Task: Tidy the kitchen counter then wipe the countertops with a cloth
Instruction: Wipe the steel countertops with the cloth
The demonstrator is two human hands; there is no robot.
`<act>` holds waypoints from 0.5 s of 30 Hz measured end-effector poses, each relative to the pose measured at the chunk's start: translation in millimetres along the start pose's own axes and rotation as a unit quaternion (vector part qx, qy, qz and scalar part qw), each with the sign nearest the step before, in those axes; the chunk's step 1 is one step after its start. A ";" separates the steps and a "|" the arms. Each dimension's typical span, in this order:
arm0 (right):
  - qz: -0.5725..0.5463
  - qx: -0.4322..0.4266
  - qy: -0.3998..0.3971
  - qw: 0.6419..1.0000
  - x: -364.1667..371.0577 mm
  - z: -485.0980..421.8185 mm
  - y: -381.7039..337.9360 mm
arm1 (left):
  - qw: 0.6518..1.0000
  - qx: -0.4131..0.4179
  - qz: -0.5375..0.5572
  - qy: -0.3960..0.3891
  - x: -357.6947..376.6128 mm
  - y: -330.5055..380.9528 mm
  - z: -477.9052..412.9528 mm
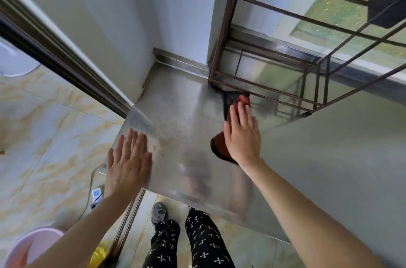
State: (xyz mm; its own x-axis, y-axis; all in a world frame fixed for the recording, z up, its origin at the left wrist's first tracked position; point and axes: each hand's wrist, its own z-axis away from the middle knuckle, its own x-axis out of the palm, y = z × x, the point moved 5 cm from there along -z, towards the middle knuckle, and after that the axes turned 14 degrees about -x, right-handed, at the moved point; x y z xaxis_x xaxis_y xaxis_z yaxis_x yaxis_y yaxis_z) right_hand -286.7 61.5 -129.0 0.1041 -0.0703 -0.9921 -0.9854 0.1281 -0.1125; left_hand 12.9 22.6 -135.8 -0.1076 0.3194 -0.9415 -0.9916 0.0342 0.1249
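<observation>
Rests left hand (128,162) flat on steel worktop (180,114) corner, well short of metal rack (221,37), fingers straight and close together. Presses red-and-dark cloth (219,147) onto worktop with right hand (241,136), fingers slightly spread, cloth's far end reaching under rack's bottom bar.

Pretty much all brushed stainless steel on the countertop (180,103), shiny enough for smeary reflections, plus a soft-looking red-and-black fabric cloth (219,147), thin brown-coated metal rods for the rack (220,39), glossy marble-look tile on the floor (55,114), matt paint on the wall (131,15), smooth pink plastic for the basin (37,243).
</observation>
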 end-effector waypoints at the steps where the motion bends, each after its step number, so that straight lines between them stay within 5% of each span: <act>1: 0.001 0.037 0.004 0.999 -0.2 -4.2 13.2 | 1.000 -0.013 0.007 0.005 -3.0 -5.5 -4.4; 6: -0.041 0.117 0.016 0.992 3.8 -35.4 -14.5 | 0.998 -0.012 0.058 -0.006 -19.3 -6.0 -5.9; 11: -0.055 -0.090 -0.024 0.994 10.2 -63.6 -107.6 | 0.997 0.002 0.076 -0.009 -16.1 -9.7 -7.1; 15: -0.044 -0.212 -0.047 0.975 10.1 -79.9 -105.8 | 0.995 0.034 0.090 -0.020 -20.0 -13.8 -12.1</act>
State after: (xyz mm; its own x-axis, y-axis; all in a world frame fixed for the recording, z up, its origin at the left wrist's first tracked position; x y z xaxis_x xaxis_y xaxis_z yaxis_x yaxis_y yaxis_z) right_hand -192.1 -31.8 -122.6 0.1839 0.0321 -0.9824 -0.9371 -0.2960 -0.1851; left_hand 27.8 4.3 -122.5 -0.2783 0.3644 -0.8887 -0.9492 0.0369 0.3124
